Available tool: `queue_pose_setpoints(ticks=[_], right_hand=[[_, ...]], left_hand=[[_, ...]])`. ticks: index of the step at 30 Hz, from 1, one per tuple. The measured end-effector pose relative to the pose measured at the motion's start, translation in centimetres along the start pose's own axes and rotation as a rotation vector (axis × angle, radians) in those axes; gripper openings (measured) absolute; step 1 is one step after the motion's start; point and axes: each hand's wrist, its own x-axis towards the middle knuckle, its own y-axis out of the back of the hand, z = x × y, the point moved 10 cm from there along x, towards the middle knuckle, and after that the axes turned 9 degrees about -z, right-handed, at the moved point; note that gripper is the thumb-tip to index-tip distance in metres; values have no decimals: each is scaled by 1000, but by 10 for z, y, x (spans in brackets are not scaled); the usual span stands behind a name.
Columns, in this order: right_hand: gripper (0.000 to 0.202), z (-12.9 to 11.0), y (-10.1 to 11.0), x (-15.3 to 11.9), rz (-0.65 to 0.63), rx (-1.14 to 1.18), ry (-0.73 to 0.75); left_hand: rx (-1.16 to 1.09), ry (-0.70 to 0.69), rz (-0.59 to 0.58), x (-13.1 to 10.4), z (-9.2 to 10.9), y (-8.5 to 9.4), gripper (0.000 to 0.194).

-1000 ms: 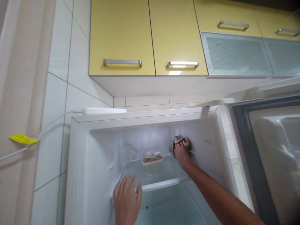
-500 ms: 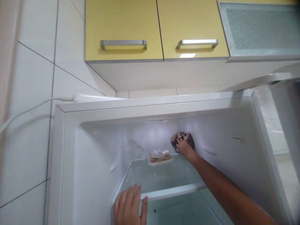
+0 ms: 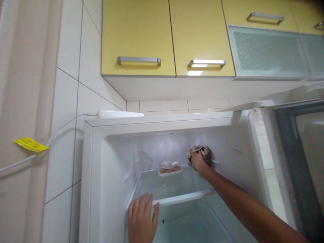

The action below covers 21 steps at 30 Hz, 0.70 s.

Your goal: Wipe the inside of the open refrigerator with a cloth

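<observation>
Deep inside an open white fridge, my right hand (image 3: 199,162) grips a crumpled, patterned dark cloth (image 3: 207,153) against the back right corner of the upper glass shelf (image 3: 177,187). My left hand (image 3: 142,217) rests at the front left edge of that shelf, its fingers stretched out and the thumb apart, holding nothing. Between the two, farther back, a clear plastic container (image 3: 170,168) with food under its wrap sits on the shelf.
Yellow wall cabinets (image 3: 138,37) hang above the fridge. Its open door (image 3: 286,135) stands at the right. A white cable (image 3: 65,125) with a yellow tag (image 3: 31,145) runs along the left to a white device (image 3: 118,114) on top.
The view has shifted, showing more of the wall at left and the door at right. My right hand and the cloth have moved slightly along the right wall; the left hand keeps its place.
</observation>
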Motion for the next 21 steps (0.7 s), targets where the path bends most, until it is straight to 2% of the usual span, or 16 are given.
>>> queue_pose_setpoints(ticks=[10, 21], right_hand=[[51, 17, 65, -96, 47, -130, -102], [45, 22, 92, -146, -4, -117, -95]], left_hand=[[-39, 42, -72, 4, -5, 4, 25], [-101, 42, -131, 8, -6, 6, 28]])
